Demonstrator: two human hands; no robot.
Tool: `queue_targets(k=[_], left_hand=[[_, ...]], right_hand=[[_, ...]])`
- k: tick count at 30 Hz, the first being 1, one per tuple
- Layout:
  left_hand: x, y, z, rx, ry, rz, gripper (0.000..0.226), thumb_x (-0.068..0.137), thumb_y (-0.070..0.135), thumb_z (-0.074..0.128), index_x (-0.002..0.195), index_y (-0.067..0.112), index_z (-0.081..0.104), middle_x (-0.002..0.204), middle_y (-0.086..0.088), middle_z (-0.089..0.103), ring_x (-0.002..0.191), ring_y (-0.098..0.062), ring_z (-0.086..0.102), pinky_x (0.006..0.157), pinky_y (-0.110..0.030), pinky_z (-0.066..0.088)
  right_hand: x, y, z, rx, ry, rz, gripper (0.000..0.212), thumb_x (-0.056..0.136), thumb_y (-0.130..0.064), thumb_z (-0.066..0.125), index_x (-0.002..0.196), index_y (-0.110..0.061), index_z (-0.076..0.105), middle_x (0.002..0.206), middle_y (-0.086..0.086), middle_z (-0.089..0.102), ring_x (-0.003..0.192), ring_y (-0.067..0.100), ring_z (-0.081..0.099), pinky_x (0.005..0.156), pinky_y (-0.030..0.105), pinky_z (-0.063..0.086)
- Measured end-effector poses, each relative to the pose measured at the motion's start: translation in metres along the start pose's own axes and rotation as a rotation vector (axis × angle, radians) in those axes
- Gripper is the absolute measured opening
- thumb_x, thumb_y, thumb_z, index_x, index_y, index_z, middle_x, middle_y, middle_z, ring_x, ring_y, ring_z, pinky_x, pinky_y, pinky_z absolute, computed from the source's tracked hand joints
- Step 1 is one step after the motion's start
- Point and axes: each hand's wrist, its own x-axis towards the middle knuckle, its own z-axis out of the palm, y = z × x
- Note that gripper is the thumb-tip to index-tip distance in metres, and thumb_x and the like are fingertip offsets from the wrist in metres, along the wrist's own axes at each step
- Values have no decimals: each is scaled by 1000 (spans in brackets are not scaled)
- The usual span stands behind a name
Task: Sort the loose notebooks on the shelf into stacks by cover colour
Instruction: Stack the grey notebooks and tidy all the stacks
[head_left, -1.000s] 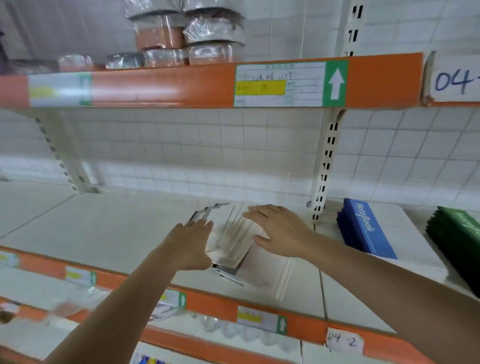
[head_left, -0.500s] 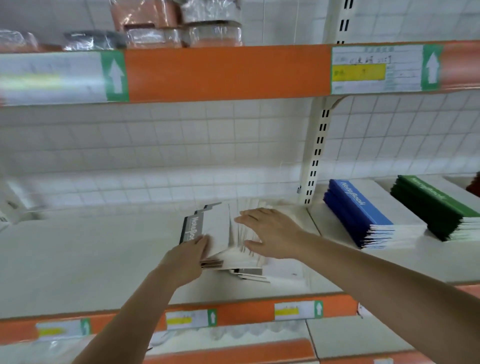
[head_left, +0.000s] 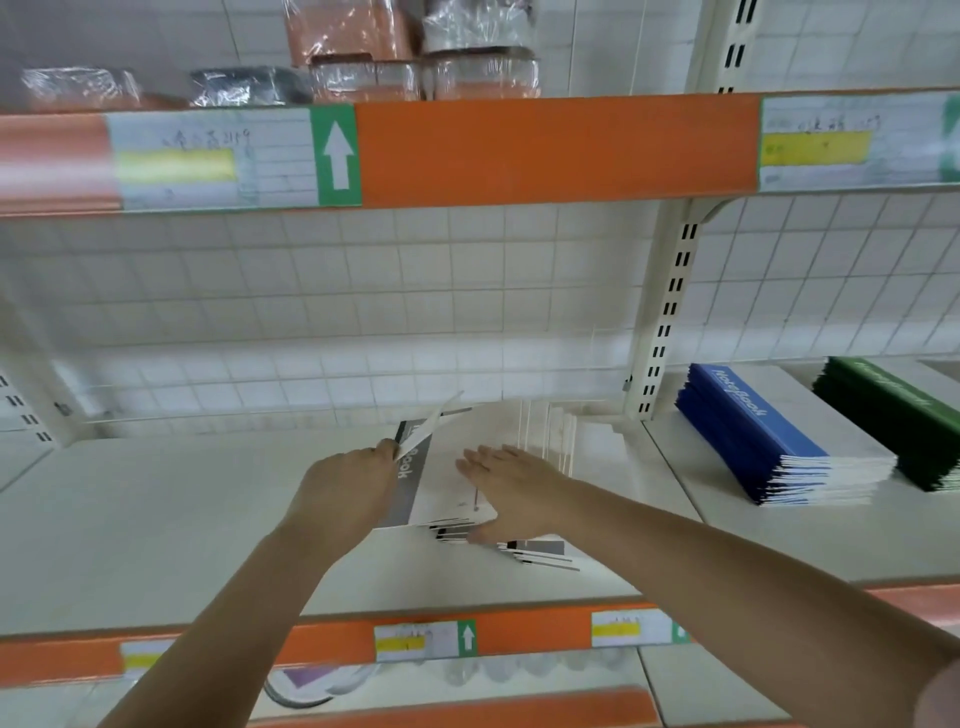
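- Pinching the raised corner of a thin white sheet-like cover (head_left: 434, 428), the left hand (head_left: 345, 491) has its fingers curled at the left side of a pile of white notebooks with grey spine bands (head_left: 452, 493); the cover stands tilted up off the pile.
- Lying flat on the top white cover, the right hand (head_left: 511, 486) has its fingers straight and close together, pointing left, with the thumb down at the pile's front edge.
- Under both hands the pile is uneven: several grey-and-white notebook edges stick out toward the front edge of the white shelf board (head_left: 156, 519), to the right of the right hand's wrist.
- More white notebook edges fan out behind the right hand, toward the back of the shelf board beside the cream slotted upright post (head_left: 670, 312).
- Right of that post, a neat stack of blue-covered notebooks (head_left: 763, 436) sits on the neighbouring board, and a stack of dark green-covered notebooks (head_left: 893, 415) lies just beside it, nearer the right edge.
- Both forearms reach in over the orange front rail with white and yellow price labels (head_left: 535, 631).
- Overhead, the upper orange shelf rail (head_left: 556, 150) carries plastic-wrapped packages (head_left: 415, 57).
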Motion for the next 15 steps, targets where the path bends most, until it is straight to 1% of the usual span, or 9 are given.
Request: queue_targets(k=[2,4,5,7,9,11,12,13,15], left_hand=[[-2,2,-1,64,44,5,19,101,21,36,114,21,49,61,7,34,63,-20,48,48,-27,28],[-3,3,0,63,80,13,25,104,27,29,115,21,50,67,8,48,67,-22,56,48,-27,28],[-3,4,0,50,80,14,27,104,28,27,116,21,50,76,7,58,74,-22,61,52,-27,31],[-5,7,-1,-1,54,12,28,105,28,25,117,20,49,91,4,66,84,-21,65,59,-26,34],[-6,8,-2,-34,40,9,27,105,28,26,117,19,49,90,3,65,85,-21,66,60,-26,35],[-7,8,-5,-31,36,-2,25,104,28,28,117,19,48,92,3,65,87,-21,66,61,-25,36],[-9,8,-7,-14,36,-2,24,103,27,30,118,19,47,95,4,66,88,-21,66,61,-25,36],[-10,7,-9,12,41,4,23,103,26,31,118,19,47,97,4,67,88,-21,67,61,-25,36],[-11,6,-11,41,71,16,21,102,24,34,118,19,47,97,4,67,85,-21,67,59,-27,35]], right_hand=[[5,-8,8,1,42,7,79,88,-52,55,149,-11,25,150,10,34,139,27,28,117,40,12],[9,-16,11,-86,104,-9,64,85,-48,56,137,-14,44,128,9,54,124,29,46,114,41,16],[9,-20,11,-154,116,-14,58,85,-48,55,132,-15,49,120,9,58,118,31,50,115,43,16],[10,-30,9,-300,107,-11,58,88,-56,49,130,-16,52,122,10,58,118,32,50,116,46,13],[13,-37,6,-404,91,8,60,93,-58,40,130,-14,53,128,12,56,124,33,44,117,45,11],[14,-43,7,-333,73,28,51,99,-46,37,127,-7,54,128,16,55,124,33,44,115,41,18],[14,-45,7,-251,74,30,44,101,-38,37,124,-5,55,124,18,57,119,34,49,108,40,29],[13,-46,5,-191,90,17,38,102,-31,38,119,-3,56,118,18,60,110,34,55,93,37,40],[9,-43,-5,-188,122,-19,24,101,-17,41,113,-4,56,104,16,63,95,33,61,64,32,38]])
